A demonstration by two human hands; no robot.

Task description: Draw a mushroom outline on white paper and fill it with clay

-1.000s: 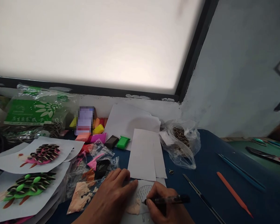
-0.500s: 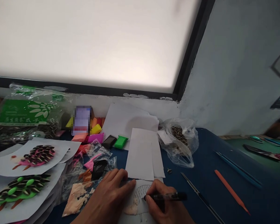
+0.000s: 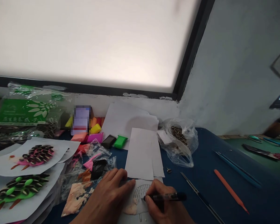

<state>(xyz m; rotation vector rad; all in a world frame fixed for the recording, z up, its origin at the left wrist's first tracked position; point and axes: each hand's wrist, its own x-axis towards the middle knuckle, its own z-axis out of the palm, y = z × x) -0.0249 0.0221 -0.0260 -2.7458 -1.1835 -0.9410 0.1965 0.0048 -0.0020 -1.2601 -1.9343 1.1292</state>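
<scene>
My right hand grips a black marker pen, its tip touching a white sheet at the bottom centre. On that sheet is a line drawing of a rounded shape filled with short strokes. Pale peach clay lies flattened on the drawing's left end. My left hand rests on the sheet's left side with its fingers stretched out, and holds nothing. Partly under my left forearm is a plastic wrapper with peach clay.
Paper sheets bearing pink and green seed-covered hedgehogs are stacked left. Clay packs, blank paper and a bag of seeds stand behind. At right lie a craft knife, an orange tool and blue tweezers.
The view has shifted very slightly. Both hands keep almost the same place, with the pen tip still on the drawing.
</scene>
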